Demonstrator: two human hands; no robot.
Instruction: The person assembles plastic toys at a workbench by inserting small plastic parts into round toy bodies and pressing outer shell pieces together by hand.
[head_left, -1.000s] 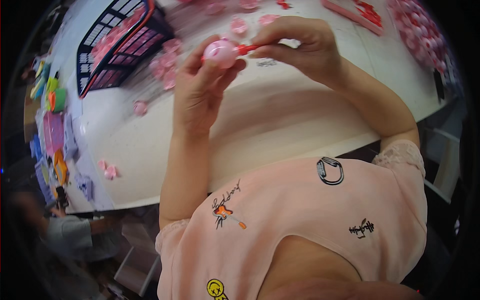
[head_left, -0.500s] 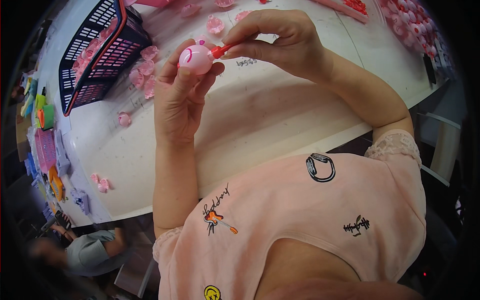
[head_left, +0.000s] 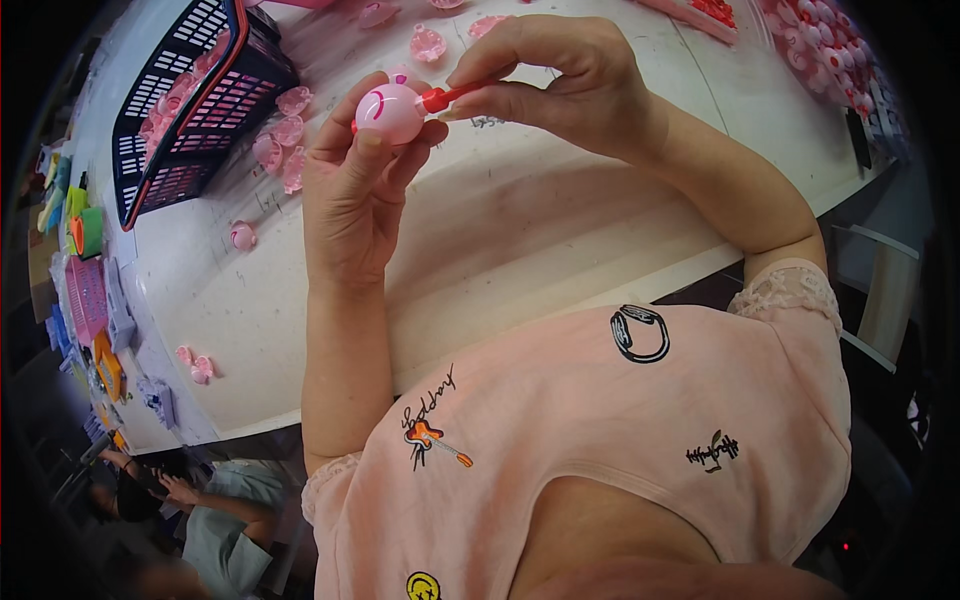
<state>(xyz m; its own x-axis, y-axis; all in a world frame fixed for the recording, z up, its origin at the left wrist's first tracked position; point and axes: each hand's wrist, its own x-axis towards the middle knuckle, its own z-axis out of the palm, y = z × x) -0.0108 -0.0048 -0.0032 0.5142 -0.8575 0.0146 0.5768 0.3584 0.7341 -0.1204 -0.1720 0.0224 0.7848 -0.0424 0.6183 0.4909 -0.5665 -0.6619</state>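
My left hand point(head_left: 350, 185) is closed around a glossy pink ball-shaped toy piece point(head_left: 390, 112), its thumb in front and the other fingers behind and below. A darker pink curved line marks the ball, and a small pink bump shows at its top. From the right, my right hand point(head_left: 565, 85) pinches a small red piece point(head_left: 436, 99) between thumb and fingertips. The red piece lies against or very near a pale nub on the ball's right side; whether it is seated there I cannot tell. Both hands are raised over the white table point(head_left: 480, 240).
A navy basket point(head_left: 190, 150) with pink pieces stands at the left. Loose pink translucent pieces point(head_left: 427, 43) and a pink ball point(head_left: 243, 235) lie on the table. A pink tray point(head_left: 665, 14) of red parts and a heap of pink-and-red pieces point(head_left: 820, 45) sit at the far right.
The whole view has shifted slightly, so the basket and ball sit a little further left. My hands keep the same hold. A person at the lower left has moved an arm.
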